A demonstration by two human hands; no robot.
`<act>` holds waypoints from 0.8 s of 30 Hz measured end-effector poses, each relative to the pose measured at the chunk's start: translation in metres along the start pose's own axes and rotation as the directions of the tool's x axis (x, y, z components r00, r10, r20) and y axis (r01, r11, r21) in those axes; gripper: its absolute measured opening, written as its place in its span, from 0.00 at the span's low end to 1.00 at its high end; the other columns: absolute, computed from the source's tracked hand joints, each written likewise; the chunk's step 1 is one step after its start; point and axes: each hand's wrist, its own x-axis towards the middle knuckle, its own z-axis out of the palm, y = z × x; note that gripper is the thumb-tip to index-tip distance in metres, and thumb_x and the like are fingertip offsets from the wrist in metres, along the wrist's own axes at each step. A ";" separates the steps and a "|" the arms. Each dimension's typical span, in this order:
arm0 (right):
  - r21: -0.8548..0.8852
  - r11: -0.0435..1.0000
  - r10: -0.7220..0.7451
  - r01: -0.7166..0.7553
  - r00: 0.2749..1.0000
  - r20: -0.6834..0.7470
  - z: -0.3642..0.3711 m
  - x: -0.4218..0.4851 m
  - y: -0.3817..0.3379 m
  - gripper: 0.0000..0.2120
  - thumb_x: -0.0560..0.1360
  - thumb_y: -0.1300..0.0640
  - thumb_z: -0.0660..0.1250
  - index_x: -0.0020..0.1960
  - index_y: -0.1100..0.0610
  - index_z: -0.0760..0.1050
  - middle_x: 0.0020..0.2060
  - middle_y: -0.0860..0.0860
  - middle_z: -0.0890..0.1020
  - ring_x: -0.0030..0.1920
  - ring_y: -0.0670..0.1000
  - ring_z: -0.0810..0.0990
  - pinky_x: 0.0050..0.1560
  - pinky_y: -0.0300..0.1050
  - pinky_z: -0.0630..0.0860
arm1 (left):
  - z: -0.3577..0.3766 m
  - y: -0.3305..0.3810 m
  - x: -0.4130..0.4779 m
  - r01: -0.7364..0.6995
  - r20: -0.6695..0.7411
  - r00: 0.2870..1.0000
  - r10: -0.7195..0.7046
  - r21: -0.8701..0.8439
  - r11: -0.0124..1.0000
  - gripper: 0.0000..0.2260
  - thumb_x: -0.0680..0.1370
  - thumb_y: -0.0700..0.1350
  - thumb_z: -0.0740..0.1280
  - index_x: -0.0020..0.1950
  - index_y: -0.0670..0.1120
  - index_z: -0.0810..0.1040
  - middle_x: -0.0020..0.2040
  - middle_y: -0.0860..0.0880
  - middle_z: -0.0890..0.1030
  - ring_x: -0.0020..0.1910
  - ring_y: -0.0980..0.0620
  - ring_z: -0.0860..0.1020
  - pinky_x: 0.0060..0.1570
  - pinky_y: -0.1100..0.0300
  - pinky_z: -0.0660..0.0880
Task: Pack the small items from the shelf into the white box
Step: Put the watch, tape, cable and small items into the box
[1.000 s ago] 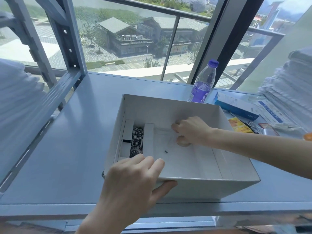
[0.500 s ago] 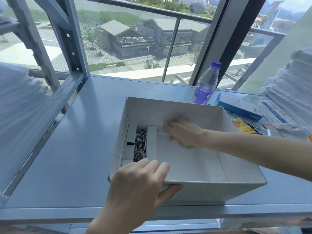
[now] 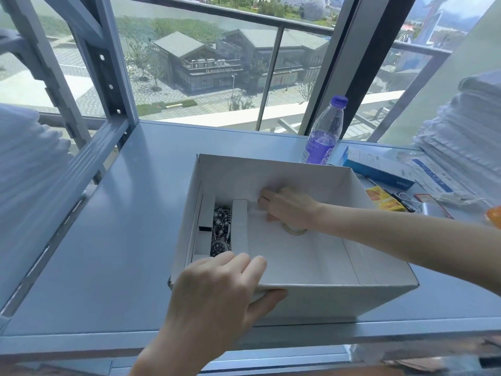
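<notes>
Two-handed here: gripping the white box (image 3: 339, 299) by its near wall with left hand (image 3: 217, 291) to stop sliding, right hand (image 3: 290, 208) curled round tape roll (image 3: 294, 230), lowering onto box floor near the watch (image 3: 221, 246).

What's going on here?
A person is packing the white box on the shelf. The left-hand grip holds its near wall, steadying it. The right-hand grip is inside, resting on a tape roll on the box floor; how its fingers lie is hidden. A watch already sits in the left slot. A bottle, blue carton and yellow packet are outside.
</notes>
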 end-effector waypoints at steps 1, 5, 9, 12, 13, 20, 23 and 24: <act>-0.127 0.992 -0.034 0.029 0.999 -0.036 -0.004 0.002 -0.003 0.11 0.77 0.52 0.61 0.54 0.59 0.71 0.49 0.53 0.76 0.41 0.59 0.79 0.35 0.48 0.67 | 0.000 0.000 0.000 0.002 0.003 1.000 -0.002 -0.002 1.000 0.20 0.74 0.64 0.58 0.33 0.51 0.76 0.26 0.54 0.73 0.25 0.54 0.73 0.22 0.64 0.63; -0.123 0.992 0.001 -0.005 0.999 -0.033 -0.009 0.000 -0.005 0.16 0.76 0.50 0.64 0.58 0.59 0.68 0.53 0.55 0.75 0.39 0.59 0.80 0.31 0.47 0.62 | -0.002 0.001 0.001 0.006 0.014 1.000 -0.006 0.002 1.000 0.20 0.74 0.64 0.57 0.33 0.51 0.75 0.25 0.54 0.73 0.25 0.54 0.74 0.23 0.64 0.60; -0.096 0.995 0.001 -0.005 0.999 -0.041 -0.012 0.000 -0.005 0.18 0.76 0.51 0.65 0.61 0.58 0.67 0.54 0.55 0.75 0.41 0.60 0.80 0.32 0.47 0.63 | -0.005 0.001 0.002 0.008 0.025 1.000 -0.008 0.009 1.000 0.20 0.74 0.64 0.57 0.33 0.51 0.75 0.25 0.54 0.72 0.25 0.54 0.73 0.25 0.65 0.57; -0.111 0.994 0.004 -0.010 0.999 -0.050 -0.015 0.000 -0.004 0.19 0.75 0.49 0.65 0.61 0.58 0.68 0.52 0.54 0.76 0.41 0.59 0.81 0.31 0.46 0.63 | -0.004 0.002 0.002 0.014 0.031 0.999 -0.014 0.002 1.000 0.20 0.74 0.64 0.57 0.33 0.51 0.75 0.25 0.54 0.71 0.25 0.54 0.73 0.25 0.65 0.57; -0.113 0.993 0.011 -0.018 0.998 -0.063 -0.016 0.000 -0.002 0.19 0.74 0.49 0.66 0.60 0.58 0.68 0.52 0.54 0.77 0.41 0.59 0.81 0.31 0.46 0.63 | -0.004 0.002 0.002 0.016 0.033 0.999 -0.016 0.000 1.000 0.20 0.74 0.64 0.57 0.33 0.51 0.74 0.25 0.53 0.71 0.25 0.54 0.73 0.25 0.65 0.57; -0.074 0.993 0.097 -0.095 0.995 0.019 -0.017 -0.002 0.001 0.14 0.74 0.49 0.65 0.52 0.58 0.72 0.49 0.53 0.79 0.46 0.60 0.80 0.35 0.46 0.62 | -0.005 0.001 0.001 0.014 0.028 1.000 -0.014 -0.003 1.000 0.21 0.74 0.64 0.56 0.32 0.51 0.74 0.24 0.54 0.71 0.25 0.55 0.73 0.24 0.65 0.58; 0.007 0.986 0.167 -0.167 0.985 0.030 -0.021 0.000 -0.002 0.11 0.73 0.48 0.63 0.50 0.55 0.75 0.47 0.53 0.82 0.46 0.59 0.80 0.36 0.43 0.63 | -0.004 0.001 0.001 0.008 0.020 1.000 -0.008 -0.003 1.000 0.21 0.74 0.64 0.56 0.32 0.51 0.75 0.25 0.54 0.72 0.25 0.54 0.73 0.23 0.65 0.60; 0.059 0.980 0.186 -0.188 0.982 0.032 -0.023 -0.002 -0.002 0.10 0.72 0.48 0.64 0.49 0.53 0.76 0.46 0.53 0.82 0.45 0.59 0.80 0.36 0.42 0.62 | -0.004 0.001 0.001 0.007 0.017 1.000 -0.007 -0.006 1.000 0.21 0.74 0.64 0.56 0.32 0.51 0.75 0.25 0.54 0.72 0.25 0.54 0.74 0.23 0.65 0.60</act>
